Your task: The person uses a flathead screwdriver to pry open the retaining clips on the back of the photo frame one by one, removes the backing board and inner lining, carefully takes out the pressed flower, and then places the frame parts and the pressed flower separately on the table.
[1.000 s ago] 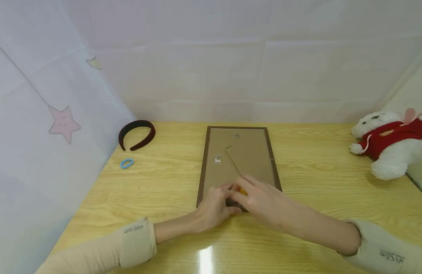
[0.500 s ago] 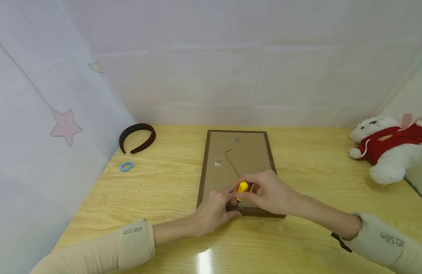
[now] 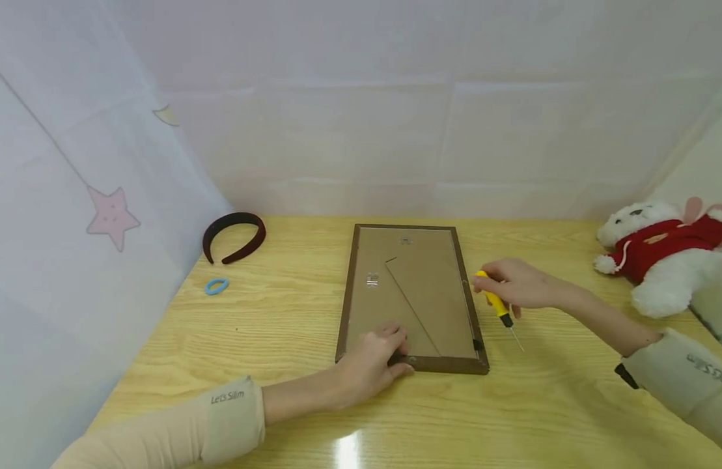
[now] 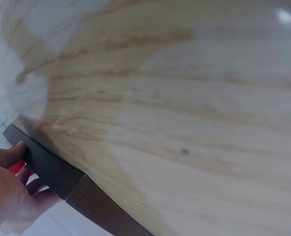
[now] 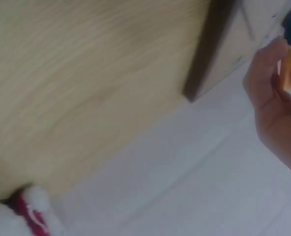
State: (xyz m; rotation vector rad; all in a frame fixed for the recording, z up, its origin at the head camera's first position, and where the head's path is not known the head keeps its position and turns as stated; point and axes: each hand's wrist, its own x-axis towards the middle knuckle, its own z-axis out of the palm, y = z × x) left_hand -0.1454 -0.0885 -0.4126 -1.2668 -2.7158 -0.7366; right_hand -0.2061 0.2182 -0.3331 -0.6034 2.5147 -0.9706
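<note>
A brown picture frame point(image 3: 407, 293) lies back side up on the table, its cardboard back and a diagonal stand flap showing. My left hand point(image 3: 372, 365) grips its near edge, thumb against the outer side and fingers over the back. In the left wrist view, that hand point(image 4: 17, 189) pinches the dark edge of the frame point(image 4: 52, 167). Just right of the frame, my right hand point(image 3: 521, 283) holds a screwdriver point(image 3: 497, 303) by its yellow handle. The shaft points down toward the near right, above the table. The right wrist view shows the screwdriver point(image 5: 290, 66) between thumb and fingers.
On the table's left lie a dark headband point(image 3: 234, 238) and a blue hair tie point(image 3: 217, 286). A white plush bear point(image 3: 665, 254) in a red top lies at the far right. A pale cloth wall point(image 3: 349, 130) stands along the back.
My right hand has lifted the screwdriver from the frame's near edge, beside my left hand, and moved right past the frame. My left hand has stayed on the edge.
</note>
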